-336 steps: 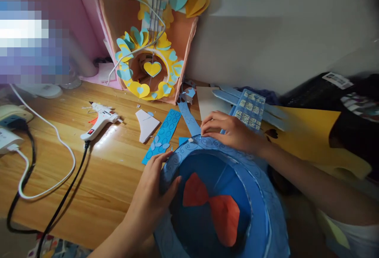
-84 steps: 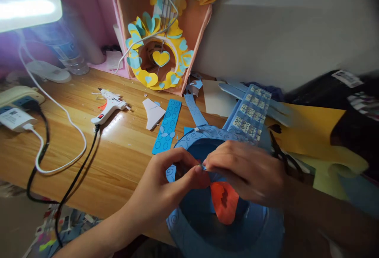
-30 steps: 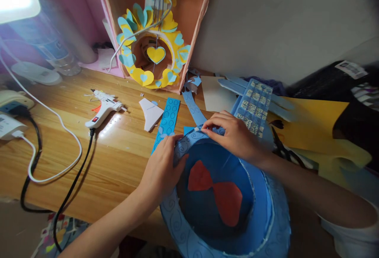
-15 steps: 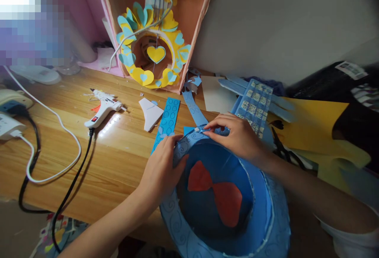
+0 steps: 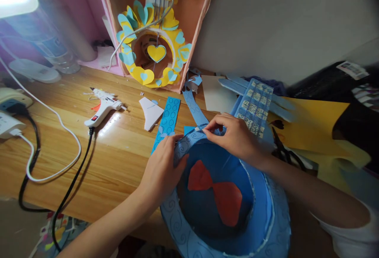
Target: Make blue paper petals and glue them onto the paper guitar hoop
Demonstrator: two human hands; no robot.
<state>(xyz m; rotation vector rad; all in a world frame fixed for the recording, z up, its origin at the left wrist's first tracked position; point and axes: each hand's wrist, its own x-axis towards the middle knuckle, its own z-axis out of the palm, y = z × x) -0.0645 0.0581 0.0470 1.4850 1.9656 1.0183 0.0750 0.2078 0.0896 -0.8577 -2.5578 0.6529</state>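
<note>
A blue paper hat (image 5: 266,226) with swirl marks on its brim lies upside down at the desk's near edge. A red paper bow (image 5: 220,193) rests inside it. My left hand (image 5: 161,169) grips the brim's left side, thumb inside and fingers over the rim. My right hand (image 5: 233,135) is closed in a pinch on the brim's far edge, next to a small white blob (image 5: 196,129).
A white glue gun (image 5: 102,108) lies on the wooden desk (image 5: 118,159), its black cord trailing off the front. Blue paper strips (image 5: 167,122), a white scrap (image 5: 151,116), a patterned blue strip (image 5: 253,106), yellow sheets (image 5: 310,126) and a heart-trimmed cardboard piece (image 5: 154,53) stand behind.
My right hand's fingers have drawn tighter into a pinch on the far brim. My left hand and the hat have stayed where they were.
</note>
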